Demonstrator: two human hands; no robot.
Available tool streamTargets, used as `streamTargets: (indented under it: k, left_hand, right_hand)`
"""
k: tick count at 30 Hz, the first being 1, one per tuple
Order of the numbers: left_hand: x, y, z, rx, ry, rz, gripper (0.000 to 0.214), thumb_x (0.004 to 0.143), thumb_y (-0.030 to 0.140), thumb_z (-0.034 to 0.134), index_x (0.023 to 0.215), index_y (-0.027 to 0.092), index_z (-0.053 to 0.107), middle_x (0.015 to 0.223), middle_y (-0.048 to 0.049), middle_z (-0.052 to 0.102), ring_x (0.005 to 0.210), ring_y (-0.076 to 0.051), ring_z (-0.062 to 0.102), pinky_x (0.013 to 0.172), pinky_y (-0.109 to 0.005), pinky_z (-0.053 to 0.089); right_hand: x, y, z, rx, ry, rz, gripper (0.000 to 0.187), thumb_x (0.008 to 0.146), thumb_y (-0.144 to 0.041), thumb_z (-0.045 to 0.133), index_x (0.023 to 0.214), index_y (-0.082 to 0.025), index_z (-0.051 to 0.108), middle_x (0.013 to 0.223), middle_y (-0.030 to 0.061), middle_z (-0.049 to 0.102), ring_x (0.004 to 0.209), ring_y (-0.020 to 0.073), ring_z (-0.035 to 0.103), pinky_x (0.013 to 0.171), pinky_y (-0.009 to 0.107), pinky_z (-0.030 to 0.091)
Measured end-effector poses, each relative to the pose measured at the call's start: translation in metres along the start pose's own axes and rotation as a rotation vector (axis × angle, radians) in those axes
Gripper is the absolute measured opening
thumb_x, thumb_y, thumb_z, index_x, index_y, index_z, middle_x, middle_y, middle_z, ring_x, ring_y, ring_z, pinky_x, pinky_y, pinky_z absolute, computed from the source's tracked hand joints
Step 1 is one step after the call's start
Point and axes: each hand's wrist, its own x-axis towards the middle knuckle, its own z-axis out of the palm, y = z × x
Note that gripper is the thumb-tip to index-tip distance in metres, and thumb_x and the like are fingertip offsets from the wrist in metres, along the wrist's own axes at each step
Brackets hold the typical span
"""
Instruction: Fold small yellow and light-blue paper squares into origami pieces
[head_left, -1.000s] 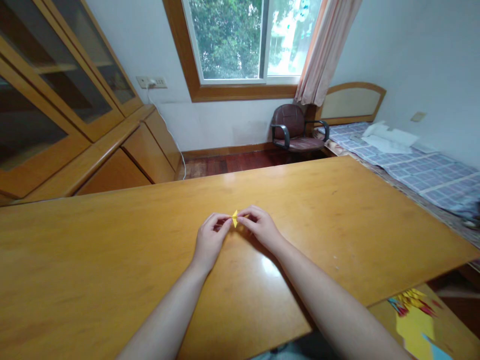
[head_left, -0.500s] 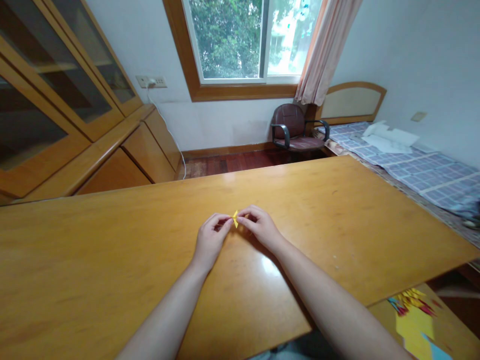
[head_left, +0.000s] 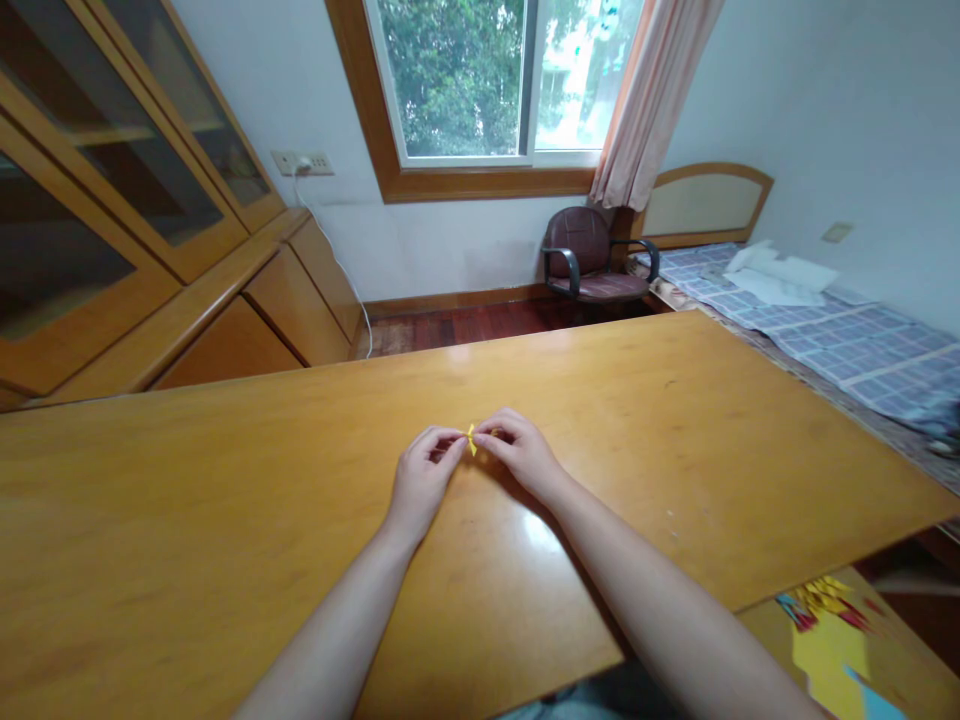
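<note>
A small yellow bow-like piece (head_left: pixel 472 440), paper or ribbon by its look, is pinched between my two hands above the middle of the wooden table (head_left: pixel 225 500). My left hand (head_left: pixel 431 465) grips its left side with thumb and fingertips. From the other side, the thumb and index finger of my right hand (head_left: pixel 517 450) close on it. Fingertips cover part of the piece, so its exact form is hard to make out.
At the lower right, a lower surface holds a yellow sheet (head_left: pixel 829 645), a light blue sheet (head_left: pixel 870 695) and several yellow, red and blue bits (head_left: pixel 821 600). Beyond the table stand an armchair (head_left: pixel 592 255), a bed (head_left: pixel 840 310) and a glass-doored cabinet (head_left: pixel 135 290).
The yellow piece has turned slightly between my fingers and looks a little narrower. Both hands are in nearly the same place, still pinching it.
</note>
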Motion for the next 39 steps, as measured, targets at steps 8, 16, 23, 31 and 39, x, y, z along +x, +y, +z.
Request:
streamTargets:
  k: [8,16,23,31,39]
  left_hand:
    - [0.0005,-0.0004,-0.0004,-0.027,-0.035,-0.019,0.019,0.085,0.036,0.063,0.090,0.020,0.071,0.090,-0.0037,0.070,0.084,-0.019,0.064,0.076,-0.028,0.050]
    - [0.0006,0.0009,-0.0008,-0.025,-0.052,0.001,0.021,0.085,0.038,0.063,0.089,0.020,0.073,0.091,-0.0046,0.072,0.086,-0.020,0.065,0.078,-0.029,0.050]
    - [0.0009,-0.0003,-0.0006,-0.025,-0.048,-0.001,0.022,0.085,0.038,0.063,0.089,0.020,0.073,0.090,-0.0047,0.072,0.085,-0.020,0.066,0.078,-0.029,0.051]
    - [-0.0002,-0.0019,-0.0003,-0.016,-0.022,0.007,0.019,0.085,0.037,0.063,0.085,0.020,0.071,0.086,-0.0027,0.069,0.081,-0.018,0.064,0.074,-0.027,0.049]
    - [0.0006,-0.0013,-0.0014,-0.039,-0.002,-0.003,0.018,0.084,0.036,0.064,0.084,0.020,0.071,0.084,-0.0024,0.068,0.079,-0.018,0.063,0.073,-0.027,0.049]
  right_hand:
    - [-0.0004,-0.0012,-0.0002,0.003,0.011,-0.004,0.008,0.085,-0.028,0.069,0.084,-0.021,0.073,0.083,0.0016,0.065,0.078,0.0149,0.059,0.071,0.027,0.044]
    - [-0.0009,-0.0020,-0.0004,0.013,-0.003,0.004,0.009,0.086,-0.028,0.068,0.085,-0.021,0.073,0.085,0.0018,0.064,0.079,0.0151,0.058,0.073,0.028,0.045]
    - [-0.0001,-0.0004,-0.0002,-0.002,0.002,0.004,0.010,0.086,-0.030,0.069,0.084,-0.021,0.073,0.084,0.0021,0.065,0.081,0.0157,0.059,0.074,0.029,0.045]
    - [0.0001,-0.0037,-0.0008,-0.003,0.005,0.002,0.006,0.084,-0.024,0.069,0.085,-0.020,0.073,0.081,0.0014,0.065,0.073,0.0141,0.056,0.068,0.026,0.043]
    - [0.0004,-0.0036,-0.0008,-0.023,0.030,0.036,0.007,0.084,-0.026,0.069,0.082,-0.020,0.073,0.078,0.0013,0.066,0.069,0.0140,0.055,0.066,0.026,0.042]
